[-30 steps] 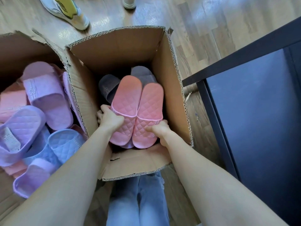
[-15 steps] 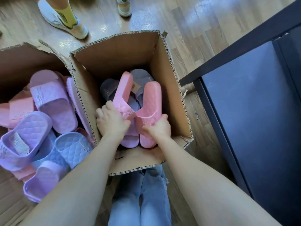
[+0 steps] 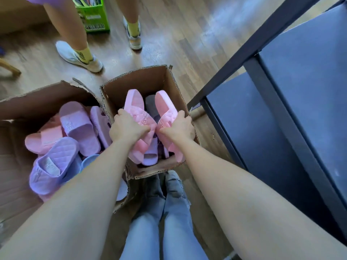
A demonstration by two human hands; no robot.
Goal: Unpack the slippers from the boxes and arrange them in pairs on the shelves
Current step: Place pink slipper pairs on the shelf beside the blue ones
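The two pink slippers have come up out of the box since a moment ago, when they stood on edge down inside it. Now they ride above its rim with their straps facing up.

From where I stand, the worry is the swing across to the shelf point(image 3: 300, 94). Each slipper is held only around its strap, with the near end hanging. One could clip the cardboard rim or work loose and drop back, splitting the pair.

The left hand point(image 3: 129, 129) has its fingers curled over the strap of the left pink slipper point(image 3: 134, 102). The right hand point(image 3: 179, 128) clasps the right pink slipper point(image 3: 165, 106) the same way.

Under them a lilac slipper point(image 3: 150, 156) and a grey slipper point(image 3: 150, 102) remain in the box point(image 3: 146, 79). The neighbouring box point(image 3: 47, 96) on the left holds a jumble of further slippers. The dark shelf stands just to the right. Beyond the boxes, someone in white trainers point(image 3: 80, 57) is standing on the wooden floor.
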